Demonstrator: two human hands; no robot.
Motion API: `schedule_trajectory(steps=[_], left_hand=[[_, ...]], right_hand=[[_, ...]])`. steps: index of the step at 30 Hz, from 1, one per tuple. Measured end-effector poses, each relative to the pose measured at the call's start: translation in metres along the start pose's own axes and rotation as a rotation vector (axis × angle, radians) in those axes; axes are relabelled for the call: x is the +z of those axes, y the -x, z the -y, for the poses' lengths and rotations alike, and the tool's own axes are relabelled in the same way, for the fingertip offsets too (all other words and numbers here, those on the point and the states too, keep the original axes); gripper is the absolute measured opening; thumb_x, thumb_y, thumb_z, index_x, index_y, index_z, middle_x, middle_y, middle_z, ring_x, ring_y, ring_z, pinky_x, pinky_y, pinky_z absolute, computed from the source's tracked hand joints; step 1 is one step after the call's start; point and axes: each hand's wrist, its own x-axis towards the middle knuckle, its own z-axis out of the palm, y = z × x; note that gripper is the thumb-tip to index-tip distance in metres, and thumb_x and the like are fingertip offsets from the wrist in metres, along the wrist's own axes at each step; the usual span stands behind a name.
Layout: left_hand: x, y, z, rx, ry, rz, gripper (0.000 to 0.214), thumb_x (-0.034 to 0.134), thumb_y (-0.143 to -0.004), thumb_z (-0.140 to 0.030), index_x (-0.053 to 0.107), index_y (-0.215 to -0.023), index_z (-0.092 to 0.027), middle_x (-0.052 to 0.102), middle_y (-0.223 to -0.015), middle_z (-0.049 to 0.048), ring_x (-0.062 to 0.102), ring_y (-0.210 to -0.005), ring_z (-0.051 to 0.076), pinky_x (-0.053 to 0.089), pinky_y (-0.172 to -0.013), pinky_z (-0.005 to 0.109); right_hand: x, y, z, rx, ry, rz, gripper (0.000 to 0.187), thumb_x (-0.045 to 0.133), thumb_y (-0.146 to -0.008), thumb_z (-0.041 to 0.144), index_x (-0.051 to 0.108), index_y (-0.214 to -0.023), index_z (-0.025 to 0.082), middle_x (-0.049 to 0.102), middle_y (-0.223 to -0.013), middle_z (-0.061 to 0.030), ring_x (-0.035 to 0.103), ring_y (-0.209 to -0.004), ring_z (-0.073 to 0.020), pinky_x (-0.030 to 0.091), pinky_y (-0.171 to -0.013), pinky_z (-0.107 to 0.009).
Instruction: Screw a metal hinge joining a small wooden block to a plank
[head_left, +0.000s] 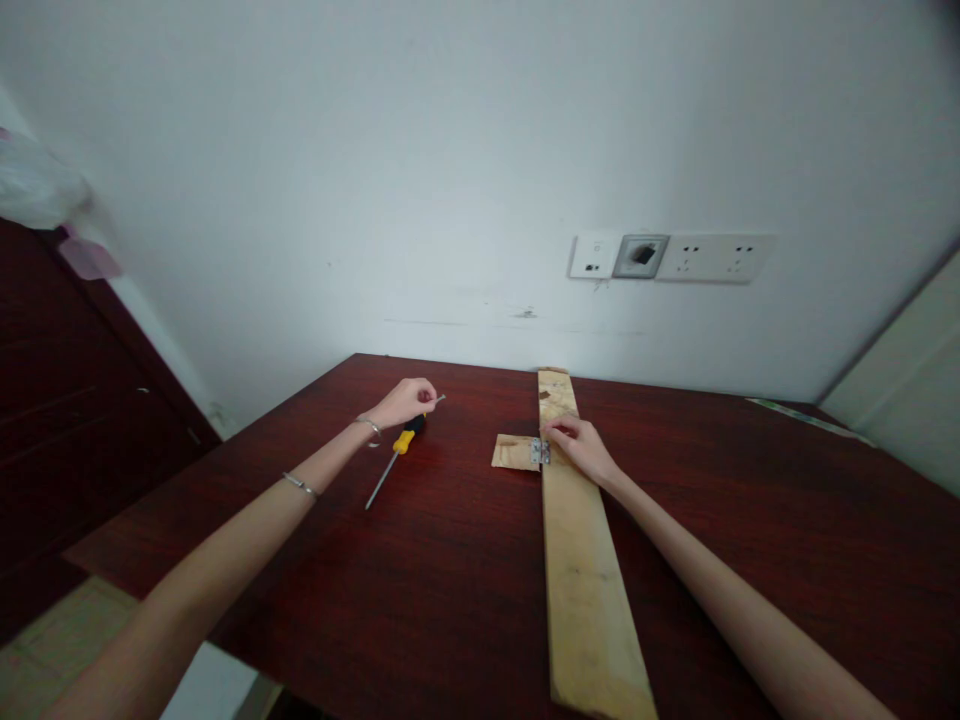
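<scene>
Left hand [405,402] pinches thin metal bit [439,399] (too small to identify) beside screwdriver [395,455].

Table [465,560]: dark red-brown, glossy, faint streaked grain
Plank [589,590]: pale yellow wood, brown patches at its 12 o'clock end
Block [514,452], 9 o'clock of plank: tan, lighter grain lines
Hinge [539,451]: silver
Screwdriver [395,455], 9 o'clock of block: handle yellow with black end, shaft silver-grey
Bangles [300,486]: silver
Wall [375,150]: plain white
Sockets [716,257], 12 o'clock: white; one plate grey with dark centre
Cabinet [67,400], 9 o'clock: dark maroon
</scene>
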Motion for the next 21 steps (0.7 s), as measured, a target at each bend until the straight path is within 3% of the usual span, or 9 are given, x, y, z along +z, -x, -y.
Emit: schedule_trajectory(steps=[6, 10, 15, 21], left_hand=[[0.053, -0.027, -0.08, 0.277, 0.191, -0.043, 0.01, 0.056, -0.075, -0.021, 0.062, -0.073, -0.013, 0.061, -0.075, 0.0031, 0.054, -0.068, 0.012, 0.043, -0.066, 0.024], [0.074, -0.037, -0.118, 0.365, 0.273, -0.058, 0.008, 0.057, -0.076, -0.018, 0.063, -0.075, -0.013, 0.062, -0.078, 0.0028, 0.056, -0.071, 0.012, 0.044, -0.069, 0.024], [0.084, -0.04, -0.14, 0.339, 0.452, -0.125, 0.01, 0.059, -0.076, -0.02, 0.064, -0.076, -0.011, 0.064, -0.078, 0.0048, 0.057, -0.072, 0.013, 0.045, -0.069, 0.026], [0.089, -0.037, -0.14, 0.242, 0.629, -0.122, 0.014, 0.061, -0.075, -0.023, 0.065, -0.076, -0.009, 0.066, -0.077, 0.0059, 0.059, -0.072, 0.014, 0.047, -0.071, 0.028]], right_hand=[[-0.009, -0.007, 0.004, -0.025, -0.065, 0.013, 0.017, 0.058, -0.072, 0.029, 0.07, -0.077, 0.019, 0.071, -0.081, -0.004, 0.063, -0.075, -0.0198, 0.048, -0.076, -0.036], [-0.016, -0.011, 0.016, 0.032, -0.159, 0.0, 0.021, 0.064, -0.069, 0.034, 0.071, -0.081, 0.018, 0.07, -0.079, -0.0037, 0.061, -0.071, -0.0173, 0.049, -0.067, -0.031], [-0.02, -0.013, 0.03, 0.094, -0.28, -0.033, 0.023, 0.068, -0.066, 0.036, 0.07, -0.08, 0.018, 0.067, -0.074, -0.0023, 0.059, -0.067, -0.0144, 0.047, -0.06, -0.027], [-0.016, -0.01, 0.041, 0.076, -0.28, 0.002, 0.026, 0.07, -0.063, 0.037, 0.07, -0.08, 0.018, 0.068, -0.076, -0.0022, 0.059, -0.069, -0.0142, 0.047, -0.064, -0.028]])
